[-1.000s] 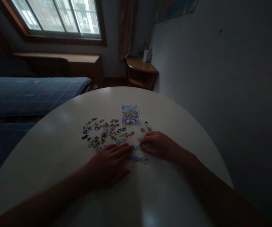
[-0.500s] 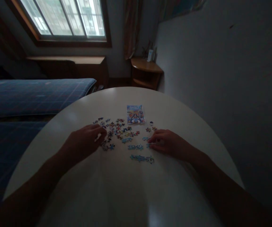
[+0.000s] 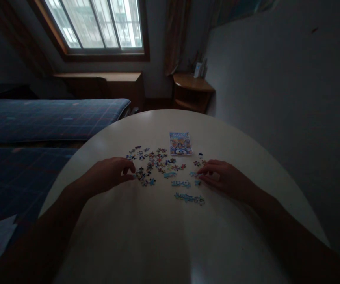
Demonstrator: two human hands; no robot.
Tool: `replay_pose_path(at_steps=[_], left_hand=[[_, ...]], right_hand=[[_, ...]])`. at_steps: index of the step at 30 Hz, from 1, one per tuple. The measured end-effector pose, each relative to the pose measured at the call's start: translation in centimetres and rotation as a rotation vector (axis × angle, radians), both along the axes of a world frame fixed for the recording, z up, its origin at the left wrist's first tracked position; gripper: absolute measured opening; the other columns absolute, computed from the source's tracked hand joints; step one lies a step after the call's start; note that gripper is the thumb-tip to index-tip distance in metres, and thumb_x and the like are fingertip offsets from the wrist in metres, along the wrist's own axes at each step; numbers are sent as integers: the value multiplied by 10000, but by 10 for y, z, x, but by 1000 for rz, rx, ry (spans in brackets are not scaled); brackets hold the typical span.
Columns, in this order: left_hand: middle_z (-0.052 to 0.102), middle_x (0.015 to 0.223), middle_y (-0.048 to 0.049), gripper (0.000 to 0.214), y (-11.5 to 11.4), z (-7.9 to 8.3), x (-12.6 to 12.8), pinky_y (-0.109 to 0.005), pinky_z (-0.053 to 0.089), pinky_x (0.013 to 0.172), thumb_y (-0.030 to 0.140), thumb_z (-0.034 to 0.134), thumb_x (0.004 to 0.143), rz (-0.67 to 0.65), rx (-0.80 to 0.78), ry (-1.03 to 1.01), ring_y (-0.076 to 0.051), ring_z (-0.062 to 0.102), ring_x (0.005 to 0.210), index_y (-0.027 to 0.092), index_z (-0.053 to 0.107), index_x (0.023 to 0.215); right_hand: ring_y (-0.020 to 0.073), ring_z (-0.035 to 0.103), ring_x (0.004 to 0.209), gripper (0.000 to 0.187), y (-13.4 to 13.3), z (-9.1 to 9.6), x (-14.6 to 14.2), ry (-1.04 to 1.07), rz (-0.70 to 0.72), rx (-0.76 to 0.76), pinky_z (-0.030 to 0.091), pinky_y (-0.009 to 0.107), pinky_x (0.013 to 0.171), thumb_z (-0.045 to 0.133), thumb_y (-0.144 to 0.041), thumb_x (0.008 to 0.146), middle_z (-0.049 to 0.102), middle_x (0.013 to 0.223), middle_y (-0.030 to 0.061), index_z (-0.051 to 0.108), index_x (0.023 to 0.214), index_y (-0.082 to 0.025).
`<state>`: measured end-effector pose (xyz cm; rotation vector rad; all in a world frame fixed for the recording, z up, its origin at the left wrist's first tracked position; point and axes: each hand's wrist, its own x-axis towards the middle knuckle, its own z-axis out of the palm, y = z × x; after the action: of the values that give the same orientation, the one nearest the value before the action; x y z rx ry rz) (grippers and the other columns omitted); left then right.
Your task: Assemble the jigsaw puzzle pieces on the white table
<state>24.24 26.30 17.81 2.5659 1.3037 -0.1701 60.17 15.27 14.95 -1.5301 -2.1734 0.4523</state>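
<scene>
Head view. A loose spread of small, flat, multicoloured jigsaw pieces [image 3: 151, 162] is shown left of centre on a white, round-edged surface [image 3: 146, 232]. Below and right of centre, a longer light-blue strip of joined pieces [image 3: 189, 198] is placed, with a shorter light-blue strip [image 3: 181, 184] above it. At the spread's left edge, the left hand [image 3: 107, 173] is held with curved, narrowly parted fingers; whether a piece is gripped cannot be told. Right of centre, the right hand's [image 3: 227, 177] fingers are set narrowly beside a small light-blue piece [image 3: 192, 174], its grip being unclear. In judgement, single pieces are best pinched by their edges, without neighbouring pieces being dragged or the joined strips being nudged.
</scene>
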Motion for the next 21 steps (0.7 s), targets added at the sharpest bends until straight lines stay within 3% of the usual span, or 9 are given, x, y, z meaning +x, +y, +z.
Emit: replay_pose_path(at_steps=[14,21], left_hand=[[698,915,-44,194,-4,-8,2,-287,435,669,351,524,846,-10,-40,-19,-201,641,790,235,671,900],[693,875,-41,138,-9,-5,3,-287,411,639,327,537,864,-10,28,7,-213,636,776,242,644,883]], right_hand=[[158,605,735,167,0,1,0,-11,-16,-2,481,291,689,594,-314,889,676,895,62,721,945,-221],[155,605,729,157,0,1,-1,-7,1,11,475,284,678,597,-304,893,676,880,56,719,943,-218]])
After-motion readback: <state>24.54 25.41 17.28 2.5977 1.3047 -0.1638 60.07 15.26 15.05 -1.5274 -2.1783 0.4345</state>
